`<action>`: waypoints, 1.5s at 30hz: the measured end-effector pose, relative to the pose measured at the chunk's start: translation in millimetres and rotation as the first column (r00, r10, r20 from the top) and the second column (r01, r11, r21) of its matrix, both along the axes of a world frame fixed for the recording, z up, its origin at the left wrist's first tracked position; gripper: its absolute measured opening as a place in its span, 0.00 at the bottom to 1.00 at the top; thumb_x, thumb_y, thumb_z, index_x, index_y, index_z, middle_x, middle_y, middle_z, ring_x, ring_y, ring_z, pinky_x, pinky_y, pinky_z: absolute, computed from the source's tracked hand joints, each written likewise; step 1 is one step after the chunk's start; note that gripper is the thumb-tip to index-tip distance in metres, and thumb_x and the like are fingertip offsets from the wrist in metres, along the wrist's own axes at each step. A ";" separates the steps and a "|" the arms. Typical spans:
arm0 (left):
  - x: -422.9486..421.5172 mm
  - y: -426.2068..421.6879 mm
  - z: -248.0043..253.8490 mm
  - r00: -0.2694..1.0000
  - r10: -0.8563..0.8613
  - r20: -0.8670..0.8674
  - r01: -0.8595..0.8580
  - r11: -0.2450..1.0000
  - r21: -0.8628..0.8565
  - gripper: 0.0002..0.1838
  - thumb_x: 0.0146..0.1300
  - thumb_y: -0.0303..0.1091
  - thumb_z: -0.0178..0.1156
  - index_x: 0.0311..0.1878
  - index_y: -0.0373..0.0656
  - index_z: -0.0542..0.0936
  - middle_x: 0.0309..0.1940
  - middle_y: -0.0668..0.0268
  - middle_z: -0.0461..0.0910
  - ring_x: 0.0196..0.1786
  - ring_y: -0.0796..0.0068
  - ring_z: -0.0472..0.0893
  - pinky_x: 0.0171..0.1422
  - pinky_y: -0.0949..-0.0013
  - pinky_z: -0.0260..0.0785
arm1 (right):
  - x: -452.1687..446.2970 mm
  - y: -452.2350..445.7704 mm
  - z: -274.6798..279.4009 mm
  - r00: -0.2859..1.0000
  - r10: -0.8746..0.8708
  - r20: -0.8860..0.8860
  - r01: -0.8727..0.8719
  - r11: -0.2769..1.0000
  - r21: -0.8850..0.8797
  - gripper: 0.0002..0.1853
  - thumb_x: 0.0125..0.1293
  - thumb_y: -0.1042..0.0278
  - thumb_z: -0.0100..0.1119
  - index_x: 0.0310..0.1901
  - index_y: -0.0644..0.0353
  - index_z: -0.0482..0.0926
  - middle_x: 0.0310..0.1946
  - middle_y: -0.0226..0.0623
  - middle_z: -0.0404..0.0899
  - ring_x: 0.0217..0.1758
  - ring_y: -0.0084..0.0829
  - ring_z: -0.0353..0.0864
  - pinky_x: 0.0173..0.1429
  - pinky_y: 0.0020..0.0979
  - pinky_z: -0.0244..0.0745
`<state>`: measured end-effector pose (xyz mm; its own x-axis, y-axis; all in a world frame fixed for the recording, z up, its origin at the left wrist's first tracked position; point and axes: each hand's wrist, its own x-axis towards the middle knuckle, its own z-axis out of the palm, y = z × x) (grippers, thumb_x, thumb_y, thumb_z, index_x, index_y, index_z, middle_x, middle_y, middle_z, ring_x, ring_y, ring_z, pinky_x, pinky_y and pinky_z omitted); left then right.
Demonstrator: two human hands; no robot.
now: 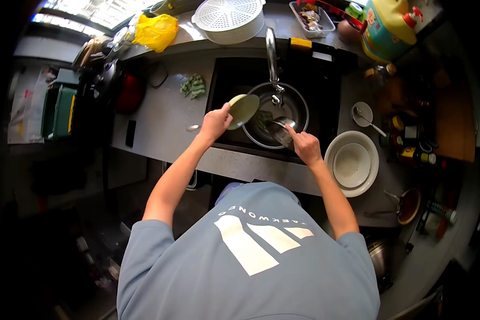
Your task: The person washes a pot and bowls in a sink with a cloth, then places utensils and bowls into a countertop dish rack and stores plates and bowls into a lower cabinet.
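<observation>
My left hand (215, 122) grips a pale green bowl (244, 111) by its edge, tilted over the left side of the sink. A metal bowl (280, 132) is in my right hand (307, 147), tipped over the near rim of a round basin (306, 109). The basin sits in the dark sink (224, 80) under the faucet (272, 56). Inside it lies a dark greenish cloth (263, 119), partly hidden by the bowls. A spoon-like metal end (193, 128) shows left of my left hand; whether I hold it I cannot tell.
Right of the sink stand nested white bowls (376, 165) and a small bowl with a spoon (361, 111). A striped cloth (193, 86) and a phone-like black object (130, 133) lie left. Behind are a white colander (226, 16), yellow bag (154, 32) and large yellow bottle (385, 32).
</observation>
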<state>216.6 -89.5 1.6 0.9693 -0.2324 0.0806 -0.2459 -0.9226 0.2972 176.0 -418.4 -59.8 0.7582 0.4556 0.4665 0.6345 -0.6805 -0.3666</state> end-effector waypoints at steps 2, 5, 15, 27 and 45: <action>-12.0 2.8 0.9 0.962 0.255 -0.098 -0.272 0.930 -0.247 0.07 0.58 0.29 0.58 0.34 0.40 0.69 0.17 0.57 0.75 0.22 0.61 0.80 0.27 0.60 0.68 | 2.1 3.0 1.5 0.992 -0.065 -0.112 0.088 0.972 0.217 0.30 0.54 0.83 0.57 0.61 0.53 0.76 0.18 0.37 0.68 0.20 0.32 0.72 0.28 0.34 0.70; -40.8 7.9 8.6 0.905 0.392 -0.164 -0.420 0.767 -0.485 0.07 0.60 0.30 0.56 0.32 0.39 0.68 0.16 0.61 0.70 0.20 0.75 0.72 0.26 0.66 0.63 | -2.1 15.7 17.5 0.903 -0.031 -0.429 0.281 0.798 0.533 0.24 0.63 0.82 0.53 0.62 0.58 0.74 0.28 0.46 0.79 0.25 0.33 0.78 0.34 0.30 0.73; -166.7 23.3 2.6 0.830 0.452 -0.327 -0.520 0.414 -0.747 0.05 0.67 0.28 0.54 0.34 0.42 0.69 0.27 0.79 0.65 0.32 0.89 0.64 0.34 0.77 0.63 | -4.3 70.6 59.9 0.693 0.403 -0.597 0.282 0.612 0.739 0.23 0.66 0.79 0.48 0.64 0.72 0.68 0.58 0.46 0.76 0.61 0.33 0.75 0.66 0.31 0.66; -307.8 60.2 57.6 0.722 0.588 -0.366 -0.501 0.079 -0.862 0.06 0.72 0.29 0.52 0.37 0.39 0.70 0.26 0.70 0.74 0.26 0.82 0.75 0.29 0.74 0.72 | -70.2 220.5 89.8 0.412 0.727 -0.550 0.098 0.564 0.820 0.23 0.68 0.82 0.46 0.65 0.73 0.65 0.56 0.41 0.76 0.56 0.26 0.77 0.62 0.26 0.69; -608.5 178.2 35.1 0.463 0.818 -0.343 -0.229 -0.263 -0.937 0.08 0.75 0.34 0.47 0.38 0.45 0.70 0.21 0.71 0.73 0.18 0.86 0.68 0.21 0.79 0.58 | -342.7 445.7 140.6 0.216 0.797 -0.564 -0.414 0.598 0.687 0.24 0.66 0.80 0.49 0.65 0.71 0.67 0.57 0.38 0.76 0.60 0.25 0.74 0.63 0.25 0.66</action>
